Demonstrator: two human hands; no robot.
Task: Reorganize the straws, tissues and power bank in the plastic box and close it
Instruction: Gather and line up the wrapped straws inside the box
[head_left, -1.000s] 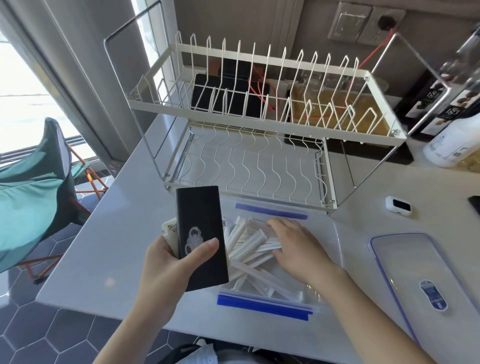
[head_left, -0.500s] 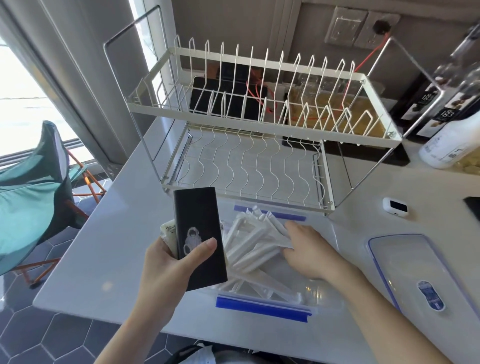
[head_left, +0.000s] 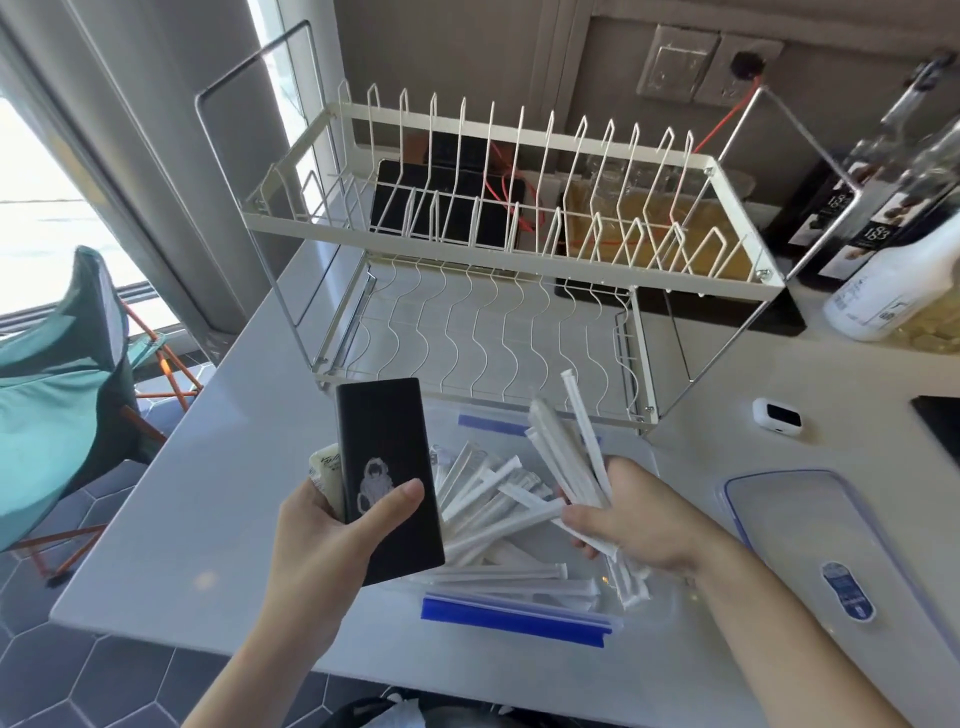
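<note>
My left hand (head_left: 322, 535) holds a black power bank (head_left: 387, 478) upright above the table, with a small tissue pack (head_left: 326, 470) pressed behind it. My right hand (head_left: 634, 519) grips a bundle of white paper-wrapped straws (head_left: 574, 447), lifted and fanned up above the clear plastic box (head_left: 519, 618) with blue latches. More wrapped straws (head_left: 493, 512) lie loose and crossed inside the box. The box's clear lid (head_left: 810, 525) with a blue rim lies flat to the right.
A white wire dish rack (head_left: 498, 270) stands just behind the box. A small white device (head_left: 777, 415) and a dark object at the right edge lie on the table. Bottles stand at the back right. A teal folding chair (head_left: 57, 395) sits left, off the table.
My right hand has closed on a bundle of straws and raised it out of the box. My left hand has kept the power bank and tissue pack nearly still.
</note>
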